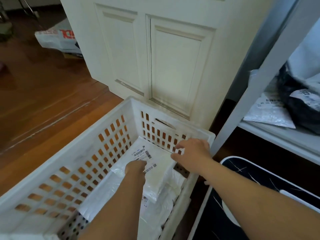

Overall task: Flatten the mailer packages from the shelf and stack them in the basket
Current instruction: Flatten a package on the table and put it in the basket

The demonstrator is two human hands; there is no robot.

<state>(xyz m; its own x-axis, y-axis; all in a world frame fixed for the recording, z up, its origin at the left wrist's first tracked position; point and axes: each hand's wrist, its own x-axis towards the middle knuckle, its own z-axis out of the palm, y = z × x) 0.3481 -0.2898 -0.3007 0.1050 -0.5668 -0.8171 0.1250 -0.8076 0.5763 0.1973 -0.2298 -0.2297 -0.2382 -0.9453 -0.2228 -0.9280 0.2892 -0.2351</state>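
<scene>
Left hand (136, 168): fingers curled down onto the top mailer (152, 163), pressing it; whether they grip it cannot be told. Right hand (192, 153): fingers loosely spread above the mailer's far right corner, holding nothing.

Top mailer: white plastic pouch, barcode label uppermost, lying flat on other white mailers inside the white slotted basket (69, 153). Likely light, soft, slippery; best handled with flat palms or taken by the edges.

More mailers (270, 113), white and black, remain on the shelf (277, 134).
</scene>
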